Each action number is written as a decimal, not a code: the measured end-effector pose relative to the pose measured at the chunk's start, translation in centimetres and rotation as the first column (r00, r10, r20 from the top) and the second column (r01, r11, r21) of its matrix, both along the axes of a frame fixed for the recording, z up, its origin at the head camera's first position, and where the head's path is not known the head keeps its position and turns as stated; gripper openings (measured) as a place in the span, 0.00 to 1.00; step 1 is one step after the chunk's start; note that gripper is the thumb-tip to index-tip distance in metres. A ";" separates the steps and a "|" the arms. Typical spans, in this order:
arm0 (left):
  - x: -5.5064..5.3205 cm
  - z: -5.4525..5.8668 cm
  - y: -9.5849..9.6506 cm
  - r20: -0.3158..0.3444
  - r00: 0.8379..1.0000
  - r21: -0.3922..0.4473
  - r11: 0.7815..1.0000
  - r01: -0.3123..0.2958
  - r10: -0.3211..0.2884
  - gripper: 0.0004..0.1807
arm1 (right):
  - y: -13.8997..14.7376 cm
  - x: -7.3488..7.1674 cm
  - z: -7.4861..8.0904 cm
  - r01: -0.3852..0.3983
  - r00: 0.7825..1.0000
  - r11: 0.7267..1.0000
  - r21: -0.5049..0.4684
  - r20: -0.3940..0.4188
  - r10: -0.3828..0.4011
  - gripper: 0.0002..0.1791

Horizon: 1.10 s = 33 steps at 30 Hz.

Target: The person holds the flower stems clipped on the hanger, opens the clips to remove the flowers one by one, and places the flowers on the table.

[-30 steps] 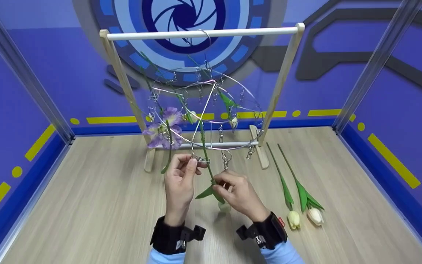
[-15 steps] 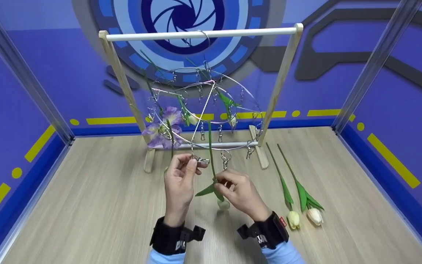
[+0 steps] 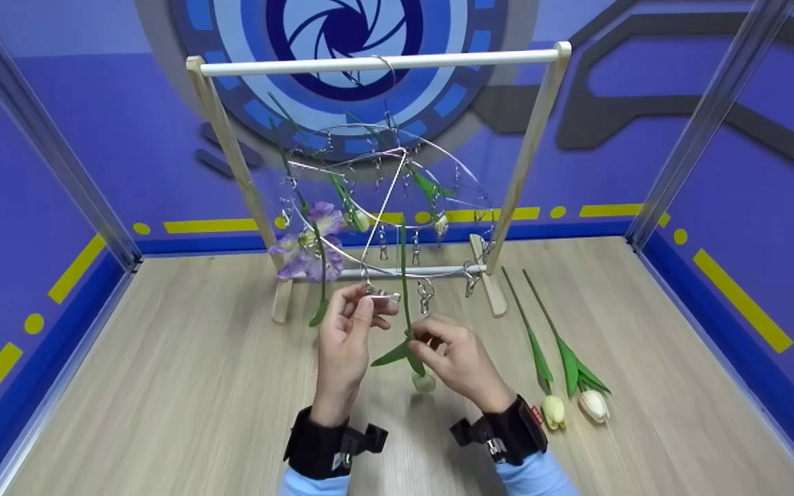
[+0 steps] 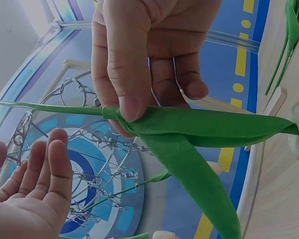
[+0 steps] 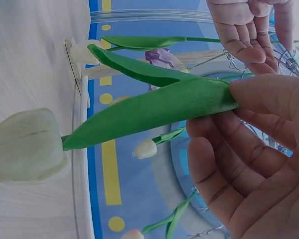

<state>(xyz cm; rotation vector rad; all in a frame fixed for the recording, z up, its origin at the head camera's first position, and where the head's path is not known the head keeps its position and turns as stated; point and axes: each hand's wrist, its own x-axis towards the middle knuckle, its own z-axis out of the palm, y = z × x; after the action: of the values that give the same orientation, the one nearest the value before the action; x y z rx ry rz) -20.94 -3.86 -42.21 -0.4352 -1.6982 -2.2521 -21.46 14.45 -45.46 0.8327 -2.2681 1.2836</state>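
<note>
My left hand (image 3: 345, 337) pinches a metal clip (image 3: 388, 297) that hangs from the front rim of a round wire clip hanger (image 3: 431, 277). My right hand (image 3: 459, 355) pinches a white artificial tulip by its green stem (image 3: 404, 269), where the leaves (image 5: 154, 112) begin. Its blossom (image 5: 30, 144) points down and the bare stem end points up, just right of the clip and apart from it. In the left wrist view the right thumb (image 4: 129, 94) presses on the stem. A purple flower (image 3: 311, 241) hangs upside down at the hanger's left side.
A wooden rack with a white top bar (image 3: 287, 67) carries the hanger. More tulips (image 3: 361, 220) hang at its back. Two loose tulips, one yellowish (image 3: 554, 412) and one cream (image 3: 593, 406), lie on the table (image 3: 183, 386) at the right. Printed walls enclose the table.
The tulip's stem, earlier crossing at the clip, has shifted right and away from it. My left hand has moved slightly right with the clip; the hanger's front rim has shifted a little.
</note>
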 end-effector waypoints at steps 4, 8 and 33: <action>0.2 0.0 0.0 -0.015 0.999 -0.044 0.999 0.031 -0.032 0.14 | 0.2 0.0 0.1 0.008 1.000 1.000 0.001 0.000 -0.008 0.06; 0.3 0.1 0.0 -0.018 0.999 -0.071 0.997 0.036 -0.037 0.14 | 0.4 -0.1 0.1 0.010 1.000 1.000 -0.010 -0.007 -0.010 0.06; 0.7 -0.7 0.4 -0.394 0.885 -0.407 0.817 -0.409 0.247 0.09 | 1.6 -0.1 0.9 0.024 0.999 0.997 -0.074 -0.042 -0.028 0.07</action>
<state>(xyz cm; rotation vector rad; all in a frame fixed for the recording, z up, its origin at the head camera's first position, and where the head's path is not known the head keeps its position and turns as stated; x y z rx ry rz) -20.24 -3.42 -42.93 -0.5292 -1.9584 -1.4067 -21.57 16.06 -44.52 0.7944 -2.1775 1.3172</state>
